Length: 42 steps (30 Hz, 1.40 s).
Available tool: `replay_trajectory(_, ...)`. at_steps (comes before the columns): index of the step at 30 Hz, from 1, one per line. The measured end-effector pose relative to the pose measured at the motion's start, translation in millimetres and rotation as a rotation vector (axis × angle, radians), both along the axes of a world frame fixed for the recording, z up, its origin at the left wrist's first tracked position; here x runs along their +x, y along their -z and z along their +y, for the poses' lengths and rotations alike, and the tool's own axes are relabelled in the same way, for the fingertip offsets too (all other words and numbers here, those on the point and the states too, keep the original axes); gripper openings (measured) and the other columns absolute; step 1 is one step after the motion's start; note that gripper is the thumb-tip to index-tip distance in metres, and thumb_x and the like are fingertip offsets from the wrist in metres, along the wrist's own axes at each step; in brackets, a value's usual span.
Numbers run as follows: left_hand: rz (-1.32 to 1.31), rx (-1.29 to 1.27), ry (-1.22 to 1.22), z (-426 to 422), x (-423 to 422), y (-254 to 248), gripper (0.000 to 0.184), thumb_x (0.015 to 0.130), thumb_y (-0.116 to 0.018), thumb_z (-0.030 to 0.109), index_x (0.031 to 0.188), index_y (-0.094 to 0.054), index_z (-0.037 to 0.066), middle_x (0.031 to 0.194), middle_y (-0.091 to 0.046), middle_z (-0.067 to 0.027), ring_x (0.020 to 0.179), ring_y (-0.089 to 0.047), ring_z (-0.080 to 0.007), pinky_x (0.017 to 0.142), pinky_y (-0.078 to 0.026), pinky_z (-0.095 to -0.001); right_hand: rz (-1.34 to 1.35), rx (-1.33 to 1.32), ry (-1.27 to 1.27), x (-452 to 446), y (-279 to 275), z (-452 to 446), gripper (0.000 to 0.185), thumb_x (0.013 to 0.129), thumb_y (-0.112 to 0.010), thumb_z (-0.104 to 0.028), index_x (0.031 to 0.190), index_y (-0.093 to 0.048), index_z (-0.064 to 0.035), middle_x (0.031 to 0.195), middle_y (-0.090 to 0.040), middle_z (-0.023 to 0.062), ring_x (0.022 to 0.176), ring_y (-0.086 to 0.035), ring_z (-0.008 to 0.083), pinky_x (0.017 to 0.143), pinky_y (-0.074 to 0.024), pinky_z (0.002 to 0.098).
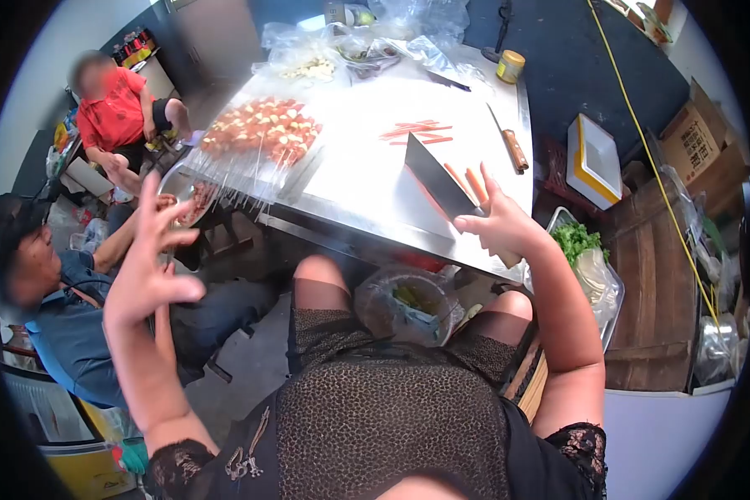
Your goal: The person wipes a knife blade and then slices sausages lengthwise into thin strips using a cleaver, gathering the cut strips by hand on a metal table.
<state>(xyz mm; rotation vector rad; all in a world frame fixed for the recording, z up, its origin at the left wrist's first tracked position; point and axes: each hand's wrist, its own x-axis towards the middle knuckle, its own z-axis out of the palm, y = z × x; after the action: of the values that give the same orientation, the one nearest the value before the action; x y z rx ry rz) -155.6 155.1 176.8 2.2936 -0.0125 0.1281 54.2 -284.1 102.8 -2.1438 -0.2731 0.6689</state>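
Note:
My right hand (508, 223) grips a cleaver (437, 177) by its handle, its broad dark blade tilted over the near right part of the white tabletop (350, 158). Orange strips, apparently carrot (473, 185), show just beyond the blade and fingers. Thinner red-orange strips (417, 130) lie scattered farther back. Off to the left, my left hand (154, 267) is raised in the air, fingers spread, holding nothing. Behind it on the table's left side lies a pile of skewers (262, 132) threaded with red and pale chunks, their sticks jutting over the near edge.
A wooden-handled knife (515, 148) and a jar (511, 67) are at the table's right. Plastic bags (392, 54) crowd the back. Below stands a lined bin (408, 304); leafy greens (579, 242) fill a crate at right. Two people (117, 108) sit to the left, one close by.

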Motion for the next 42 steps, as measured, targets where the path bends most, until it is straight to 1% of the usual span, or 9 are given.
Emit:
replay_trajectory(5, -0.116, 0.106, -0.488, 15, -117, -39, 0.143, 0.052, -0.081, 0.074, 0.157, -0.007, 0.011, 0.138, -0.049, -0.0126, 0.108, -0.057, -0.0232, 0.095, -0.044, -0.0333, -0.009, 0.047, -0.022, 5, 1, -10, 0.135, 0.069, -0.088, -0.034, 0.151, 0.012, 0.0025, 0.143, -0.042, 0.0242, 0.06, -0.058, 0.016, 0.05, -0.0516, 0.0304)
replay_trajectory(7, -0.173, 0.135, -0.659, 27, -152, -39, 0.142, 0.052, -0.082, 0.073, 0.158, -0.007, 0.014, 0.137, -0.048, -0.011, 0.103, -0.057, -0.0204, 0.095, -0.043, -0.0331, -0.07, 0.078, 0.016, 7, 9, -13, 0.12, 0.076, -0.081, -0.015, 0.156, 0.009, -0.0122, 0.101, -0.062, 0.0228, 0.059, -0.06, 0.0167, 0.049, -0.053, 0.0311)
replay_trajectory(10, -0.203, 0.187, -0.739, 32, -178, -44, 0.14, 0.053, -0.082, 0.071, 0.158, -0.006, 0.017, 0.137, -0.048, -0.0102, 0.103, -0.056, -0.0196, 0.095, -0.043, -0.0335, -0.036, 0.025, 0.01, 4, 3, -12, 0.12, 0.075, -0.081, -0.014, 0.156, 0.007, -0.009, 0.091, -0.063, 0.0178, 0.057, -0.059, 0.0157, 0.049, -0.0519, 0.0308)
replay_trajectory(11, -0.164, 0.149, -0.733, 34, -185, -43, 0.137, 0.056, -0.083, 0.066, 0.158, -0.007, 0.015, 0.137, -0.048, -0.01, 0.105, -0.057, -0.0208, 0.094, -0.044, -0.0341, 0.0, 0.068, -0.04, 5, 4, -15, 0.124, 0.071, -0.087, -0.028, 0.154, 0.001, 0.0002, 0.156, -0.025, 0.0231, 0.062, -0.058, 0.0167, 0.05, -0.0516, 0.0303)
replay_trajectory(16, -0.052, -0.043, -0.509, 17, -129, -22, 0.115, 0.067, -0.084, 0.037, 0.156, -0.016, 0.009, 0.14, -0.049, -0.0131, 0.108, -0.06, -0.0238, 0.094, -0.048, -0.0356, -0.047, 0.043, -0.011, -2, 11, -6, 0.105, 0.077, -0.078, -0.008, 0.156, -0.01, -0.0066, 0.104, -0.06, 0.0184, 0.056, -0.057, 0.0127, 0.045, -0.0498, 0.0292)
replay_trajectory(19, 0.035, -0.31, -0.309, -8, -59, 23, 0.094, 0.077, -0.078, 0.013, 0.154, -0.023, 0.006, 0.135, -0.052, -0.0164, 0.112, -0.059, -0.0244, 0.095, -0.049, -0.0361, -0.053, -0.004, -0.016, 1, 20, -4, 0.054, 0.086, -0.067, -0.009, 0.133, -0.047, 0.0073, 0.074, -0.058, 0.0076, 0.054, -0.058, 0.0123, 0.042, -0.0495, 0.0292)
replay_trajectory(25, 0.123, -0.484, 0.313, -95, 96, 118, 0.068, 0.096, -0.062, 0.016, 0.151, -0.027, 0.001, 0.133, -0.055, -0.0158, 0.121, -0.055, -0.0216, 0.102, -0.046, -0.0373, -0.02, 0.515, 0.184, -7, 49, -9, 0.02, 0.091, -0.059, -0.013, 0.105, -0.058, 0.0023, 0.067, -0.053, 0.0003, 0.049, -0.053, 0.0085, 0.041, -0.0471, 0.0255)
replay_trajectory(36, 0.551, -1.547, 0.077, -214, 231, 191, 0.041, 0.103, -0.047, 0.023, 0.136, -0.043, -0.002, 0.124, -0.06, -0.019, 0.11, -0.062, -0.0279, 0.096, -0.052, -0.0413, 0.372, 1.204, 0.372, -15, 111, -14, 0.022, 0.096, -0.057, -0.015, 0.114, -0.054, -0.0037, 0.077, -0.056, 0.004, 0.056, -0.055, 0.0106, 0.042, -0.0497, 0.0258)
replay_trajectory(42, 0.483, -1.296, 0.11, -226, 218, 186, 0.034, 0.099, -0.056, 0.017, 0.129, -0.053, 0.001, 0.116, -0.066, -0.0108, 0.102, -0.066, -0.0209, 0.09, -0.054, -0.037, 0.422, 1.167, 0.339, -21, 114, -23, 0.026, 0.096, -0.056, -0.016, 0.118, -0.052, -0.0028, 0.077, -0.054, 0.0034, 0.056, -0.054, 0.0102, 0.042, -0.0484, 0.0252)
